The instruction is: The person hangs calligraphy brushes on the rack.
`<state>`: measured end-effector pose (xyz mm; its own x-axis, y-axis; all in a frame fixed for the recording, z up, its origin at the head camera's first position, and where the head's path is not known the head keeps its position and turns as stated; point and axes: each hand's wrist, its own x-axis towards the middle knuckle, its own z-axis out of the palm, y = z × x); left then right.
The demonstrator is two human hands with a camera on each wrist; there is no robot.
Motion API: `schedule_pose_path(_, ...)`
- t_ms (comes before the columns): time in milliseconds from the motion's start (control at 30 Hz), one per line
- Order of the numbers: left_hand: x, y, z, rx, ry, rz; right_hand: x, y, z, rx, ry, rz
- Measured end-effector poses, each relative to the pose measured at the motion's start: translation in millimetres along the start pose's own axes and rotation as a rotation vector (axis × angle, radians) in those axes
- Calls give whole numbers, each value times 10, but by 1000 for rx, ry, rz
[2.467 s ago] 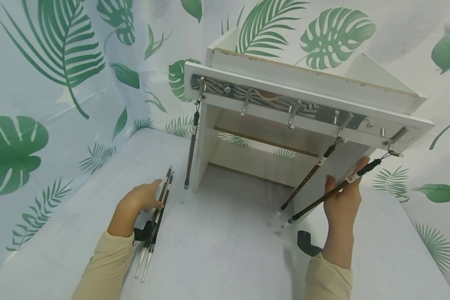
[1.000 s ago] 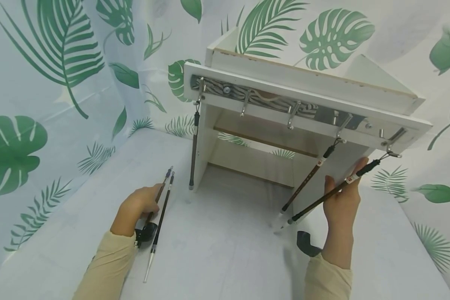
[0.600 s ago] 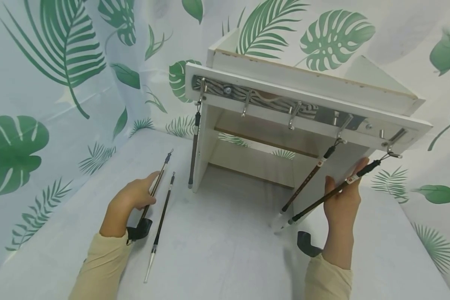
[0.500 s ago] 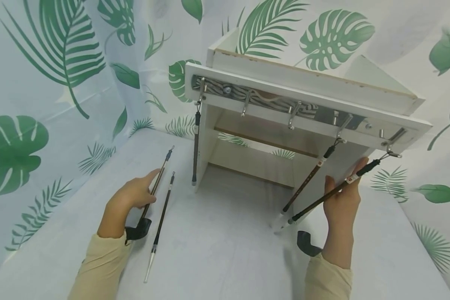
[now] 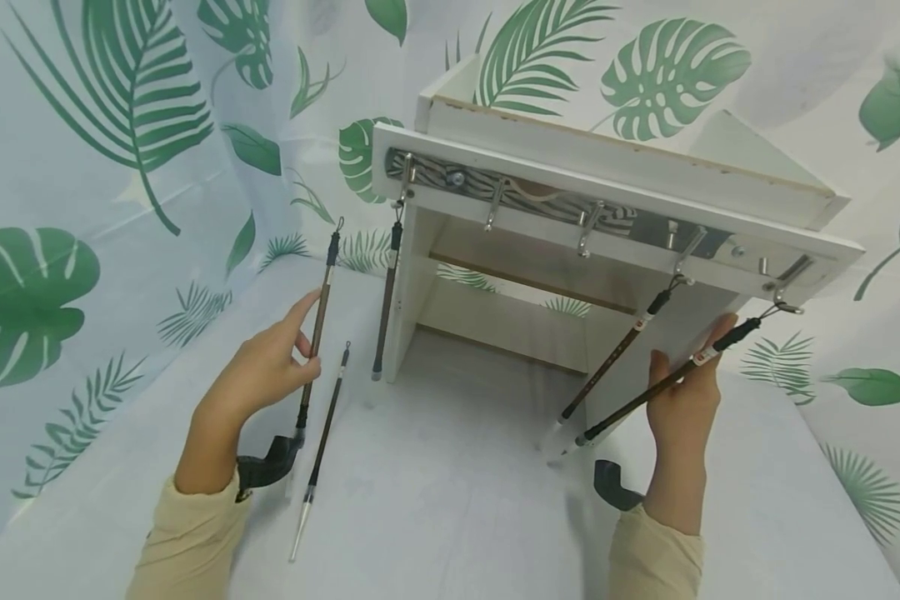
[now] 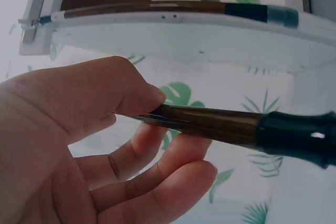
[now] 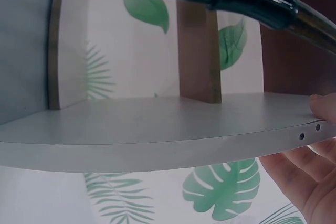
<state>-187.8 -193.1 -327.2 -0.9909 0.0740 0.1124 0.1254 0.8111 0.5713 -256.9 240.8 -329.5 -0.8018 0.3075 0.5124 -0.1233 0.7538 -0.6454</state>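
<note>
My left hand point(image 5: 258, 367) pinches a brown-handled calligraphy brush point(image 5: 322, 317) between thumb and fingers, its looped end pointing up, left of a white shelf unit point(image 5: 540, 143). In the left wrist view the thumb presses on the dark shaft point(image 6: 210, 121). The right hand point(image 5: 682, 417) grips the front edge of the unit's right side panel point(image 7: 157, 156), thumb inside and fingers outside. Three brushes hang by their loops from the unit's metal hooks: one brush point(image 5: 387, 300) at the far left, another point(image 5: 607, 367) and a third point(image 5: 663, 386) at the right.
Another brush point(image 5: 328, 425) with a clear cap lies on the white surface point(image 5: 435, 500), close to the left forearm. Two middle hooks point(image 5: 495, 204) on the rail carry no brush. Leaf-printed cloth point(image 5: 150, 275) surrounds the area.
My left hand has picked up one of the two lying brushes, moved it left of the other and raised it, loop end upward. The right hand stays on the side panel.
</note>
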Motion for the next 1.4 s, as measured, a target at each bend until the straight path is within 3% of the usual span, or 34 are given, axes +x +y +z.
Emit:
schedule_pose_path(600,-101,262,28,-2,101,151,2,16,6,22,-3,-3)
schedule_pose_path(1167,-209,541,102,43,184,387,-2,15,-12,12,4,-6)
schedule_pose_path(1400,-209,617,164,58,195,433,3,7,-6,23,6,-6)
